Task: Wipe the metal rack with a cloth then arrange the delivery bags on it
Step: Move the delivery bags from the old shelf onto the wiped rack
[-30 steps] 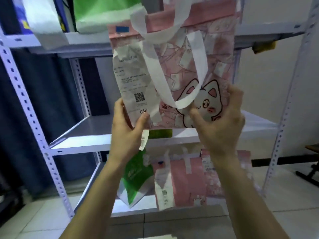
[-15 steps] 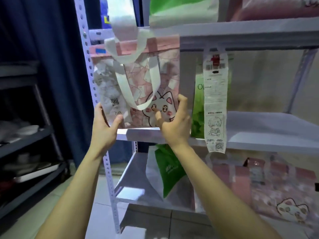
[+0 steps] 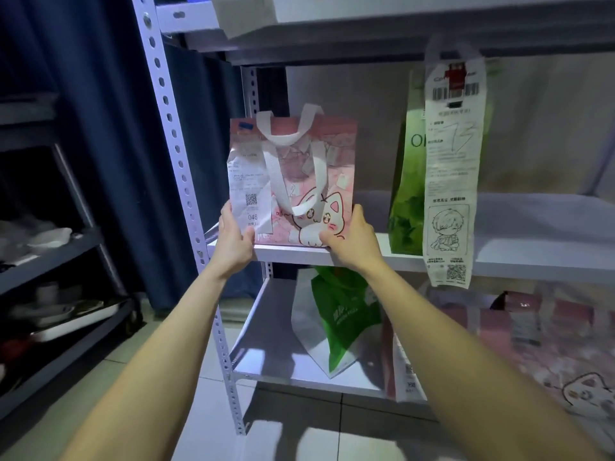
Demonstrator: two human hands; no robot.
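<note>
The pink cat bag [image 3: 299, 181] now stands upright at the left end of the middle shelf [image 3: 499, 264], its base at the near edge. Half a second ago it was held out in front of the rack's left post [image 3: 179, 161]. The left hand [image 3: 234, 241] clamps its lower left corner over the receipt [image 3: 248, 191], and the right hand [image 3: 352, 241] clamps the lower right corner. A green bag [image 3: 407, 194] stands well apart to the right. This bag's placement looks nearly done; only the release remains.
</note>
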